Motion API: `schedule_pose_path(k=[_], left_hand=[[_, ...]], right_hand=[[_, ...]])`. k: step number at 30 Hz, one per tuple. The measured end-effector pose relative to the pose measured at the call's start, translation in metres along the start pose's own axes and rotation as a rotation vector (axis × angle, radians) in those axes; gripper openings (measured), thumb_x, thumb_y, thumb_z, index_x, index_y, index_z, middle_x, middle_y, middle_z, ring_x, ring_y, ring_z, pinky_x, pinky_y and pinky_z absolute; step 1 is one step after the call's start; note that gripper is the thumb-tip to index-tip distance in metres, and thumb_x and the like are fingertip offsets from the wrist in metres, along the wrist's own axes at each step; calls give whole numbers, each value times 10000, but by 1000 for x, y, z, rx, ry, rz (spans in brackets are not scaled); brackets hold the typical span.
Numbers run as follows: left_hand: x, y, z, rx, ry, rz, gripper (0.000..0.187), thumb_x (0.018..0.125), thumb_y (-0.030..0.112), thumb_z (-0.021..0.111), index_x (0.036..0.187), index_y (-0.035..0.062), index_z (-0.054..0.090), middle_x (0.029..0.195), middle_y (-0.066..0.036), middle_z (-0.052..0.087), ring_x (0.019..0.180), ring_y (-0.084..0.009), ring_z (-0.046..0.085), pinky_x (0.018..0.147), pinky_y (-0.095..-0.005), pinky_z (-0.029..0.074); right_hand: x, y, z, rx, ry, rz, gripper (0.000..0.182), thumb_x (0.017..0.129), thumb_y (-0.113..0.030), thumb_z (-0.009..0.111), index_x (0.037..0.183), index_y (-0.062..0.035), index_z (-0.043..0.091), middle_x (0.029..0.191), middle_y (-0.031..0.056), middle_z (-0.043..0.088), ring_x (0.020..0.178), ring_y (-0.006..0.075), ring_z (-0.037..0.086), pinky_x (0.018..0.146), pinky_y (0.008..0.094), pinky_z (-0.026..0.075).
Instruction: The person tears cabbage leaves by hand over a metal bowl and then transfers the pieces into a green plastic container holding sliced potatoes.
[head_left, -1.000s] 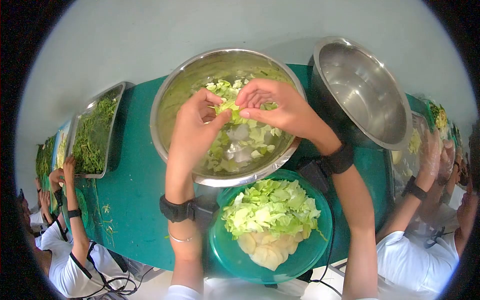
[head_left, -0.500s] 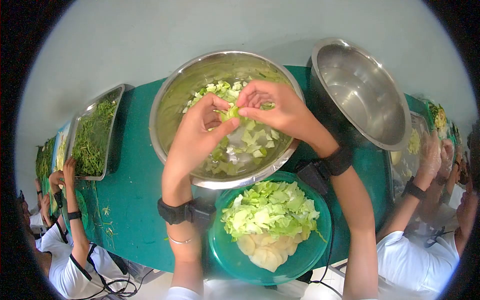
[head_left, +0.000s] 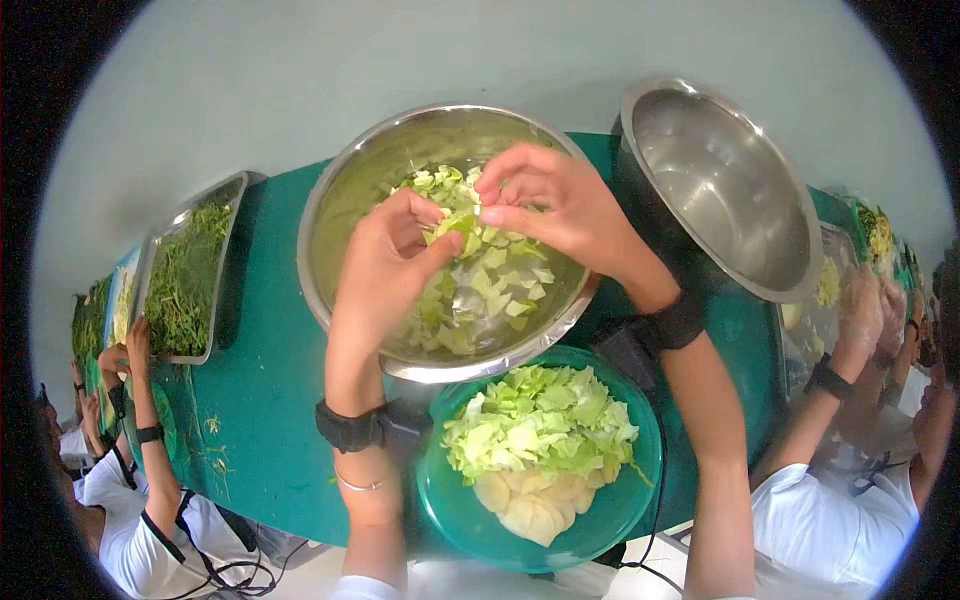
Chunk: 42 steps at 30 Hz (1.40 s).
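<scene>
"Near the bottom centre, what is lying closest?"
"A green bowl [head_left: 448,512], holding leaves [head_left: 540,420] and pale slices [head_left: 535,505]."
"And your hands?"
"At mid-frame, my left hand [head_left: 385,260] is pinching a leaf piece [head_left: 448,226]; my right hand [head_left: 550,205] is curling beside it, holding what I cannot tell. Both are hovering over a steel basin [head_left: 335,230]."
"Beyond?"
"Upper right, a second basin [head_left: 720,190] is sitting."

Left fingers [head_left: 442,250], right fingers [head_left: 507,217] over a steel bowl [head_left: 340,205] — leaf pieces [head_left: 498,284] inside
</scene>
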<state>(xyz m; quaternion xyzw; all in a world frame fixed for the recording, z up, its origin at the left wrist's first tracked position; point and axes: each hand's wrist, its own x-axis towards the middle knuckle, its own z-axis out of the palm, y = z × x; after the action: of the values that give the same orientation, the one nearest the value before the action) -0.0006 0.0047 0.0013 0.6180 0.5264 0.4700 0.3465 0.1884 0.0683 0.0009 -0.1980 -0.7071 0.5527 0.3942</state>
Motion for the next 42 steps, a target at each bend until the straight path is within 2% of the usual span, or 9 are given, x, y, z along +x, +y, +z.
schedule_pose_path(k=[2, 8, 11, 17, 26, 35, 38, 42], left_hand=[[-1, 7, 0, -27, -50, -76, 179, 799, 17, 674, 908, 10, 532, 797, -16, 594, 725, -73, 572, 640, -220, 451], [-1, 2, 2, -170, -152, -60, 175, 809, 20, 672, 913, 14, 531, 851, -22, 591, 771, -74, 568, 662, -223, 461], [0, 2, 2, -191, -166, -78, 183, 809, 18, 677, 918, 15, 530, 856, -18, 591, 781, -73, 569, 666, -221, 463], [0, 0, 3, -213, -168, -59, 200, 796, 3, 690, 916, 19, 530, 858, -10, 584, 800, -69, 571, 676, -218, 470], [-1, 5, 5, -159, -146, -79, 205, 778, 8, 711, 882, 17, 534, 824, 6, 568, 713, -63, 585, 608, -201, 461], [-1, 3, 5, -156, -166, -47, 186, 779, -5, 701, 873, 5, 541, 833, -22, 604, 741, -81, 599, 627, -213, 480], [0, 6, 4, -126, -169, -53, 172, 783, -4, 696, 869, -1, 548, 829, -33, 613, 748, -88, 603, 634, -224, 488], [-1, 2, 1, -89, -88, -40, 161, 787, 1, 693, 874, 6, 557, 837, -43, 621, 760, -103, 617, 638, -231, 491]], right_hand=[[0, 4, -1, -15, 0, -38, 169, 807, -72, 675, 946, -3, 607, 928, 34, 615, 773, 66, 570, 714, 222, 477], [1, 10, 1, -108, -24, -98, 107, 804, -61, 677, 880, -12, 619, 874, 31, 622, 776, 81, 574, 716, 232, 477], [-1, 8, 0, -157, -55, -100, 112, 825, -41, 653, 915, -2, 600, 905, 29, 590, 829, 89, 549, 787, 242, 450], [-1, 6, 0, -163, -70, -90, 107, 824, -36, 651, 913, -7, 600, 906, 32, 575, 848, 91, 544, 786, 246, 447], [-1, 5, 1, -161, -94, -118, 96, 813, -10, 652, 898, -3, 607, 925, 50, 553, 853, 110, 551, 786, 245, 453], [0, 3, 3, -225, -145, -96, 140, 780, -38, 670, 899, -2, 605, 931, 54, 553, 854, 129, 548, 767, 264, 448], [0, 1, 2, -389, -130, -142, 146, 792, -60, 662, 918, -20, 599, 936, 47, 542, 836, 119, 527, 751, 258, 437], [-1, 2, 5, -398, -7, -152, 181, 835, -159, 654, 952, -37, 589, 943, 45, 536, 810, 127, 515, 737, 259, 430]])
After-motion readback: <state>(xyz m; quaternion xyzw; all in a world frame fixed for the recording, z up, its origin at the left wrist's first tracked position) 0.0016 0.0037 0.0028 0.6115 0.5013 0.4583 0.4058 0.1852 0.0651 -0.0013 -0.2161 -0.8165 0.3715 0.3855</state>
